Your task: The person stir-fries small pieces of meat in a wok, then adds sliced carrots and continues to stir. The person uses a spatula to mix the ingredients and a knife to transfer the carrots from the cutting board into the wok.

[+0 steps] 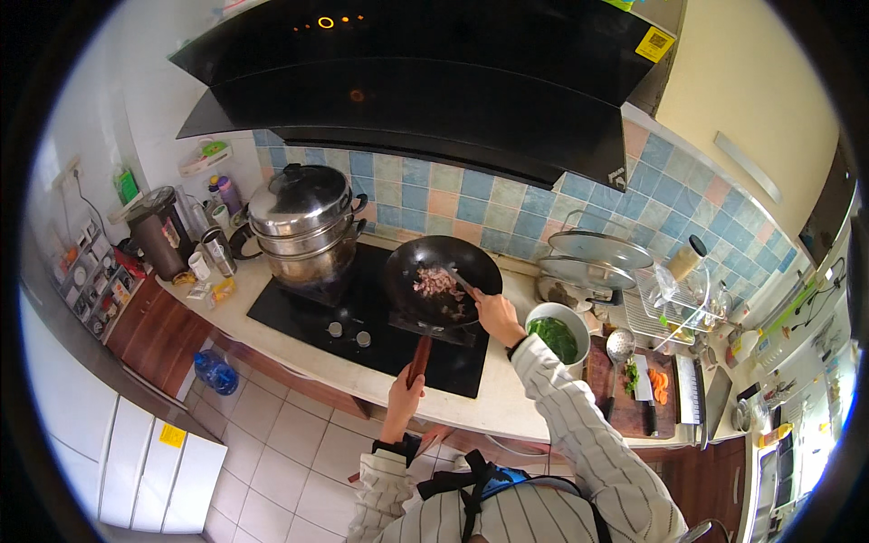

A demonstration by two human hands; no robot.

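A black wok (445,271) stands on the right side of the black glass cooktop (305,319), with chopped pinkish meat (436,282) in its bowl. My left hand (403,397) is closed around the wok's reddish wooden handle (419,360), near its end. Over the wok's right rim, my right hand (500,317) grips a cooking utensil (460,278) whose far end reaches to the meat; its exact shape is unclear. Just right of that hand, a white bowl (587,332) holds leafy greens (553,339).
A steamer pot (302,224) occupies the left burner. Rightward are a cutting board (628,425) with a cleaver (643,383), carrot slices (658,385) and a slotted ladle (620,347), with glass lids (601,250) behind. The range hood (421,102) hangs above. Cups and bottles crowd the left counter.
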